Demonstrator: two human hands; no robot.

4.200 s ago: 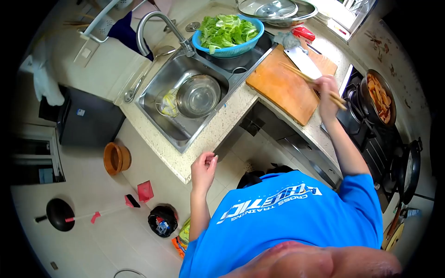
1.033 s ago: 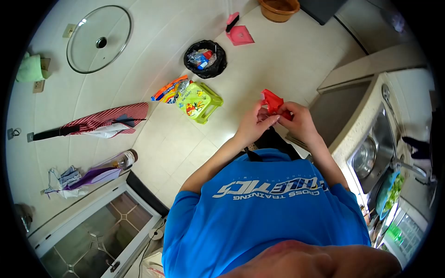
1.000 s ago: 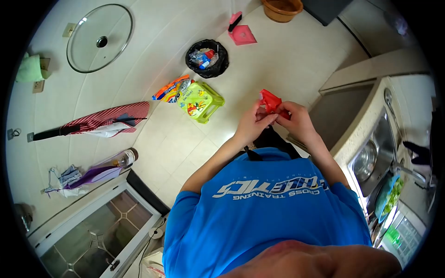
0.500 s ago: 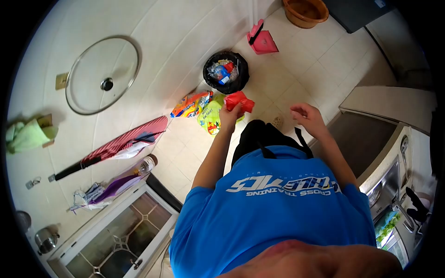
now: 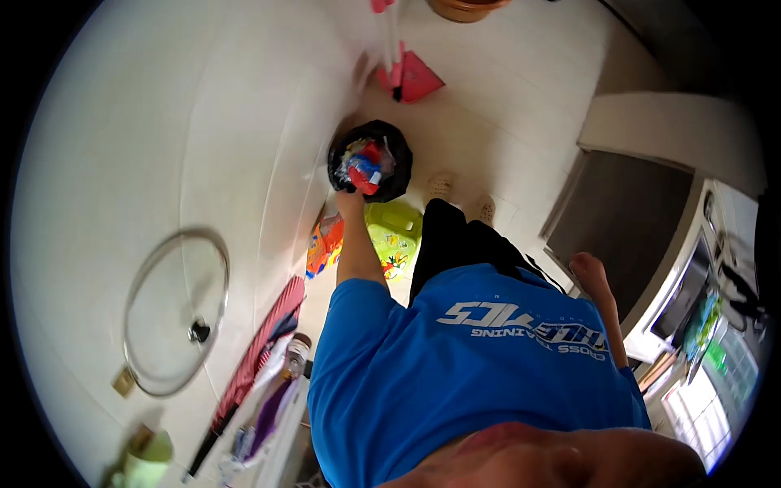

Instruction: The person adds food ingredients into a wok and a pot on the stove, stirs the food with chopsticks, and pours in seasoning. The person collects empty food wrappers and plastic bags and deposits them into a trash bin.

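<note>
My left hand (image 5: 350,200) reaches to the near rim of the round trash bin (image 5: 399,185), which is lined with a black bag. A crumpled red plastic bag (image 5: 363,184) is at its fingertips, over the bin's opening; the fingers look closed on it, though they are partly hidden. Inside the bin lie a blue and white wrapper (image 5: 370,165) and other plastic scraps. Out to the side, my right hand (image 5: 587,267) hangs near the dark panel of the cabinet. It is rounded and slightly blurred, so its fingers cannot be made out.
A yellow-green bag (image 5: 396,236) and an orange bag (image 5: 325,246) stand below the bin. Beyond it is a pink dustpan (image 5: 419,79). On the left wall are a glass lid (image 5: 175,313) and a striped umbrella (image 5: 262,346). A cabinet (image 5: 622,207) stands to the right.
My left hand has carried the red plastic bag from above the yellow-green bag to the trash bin. My right hand has dropped back toward the cabinet. The whole view has shifted and turned.
</note>
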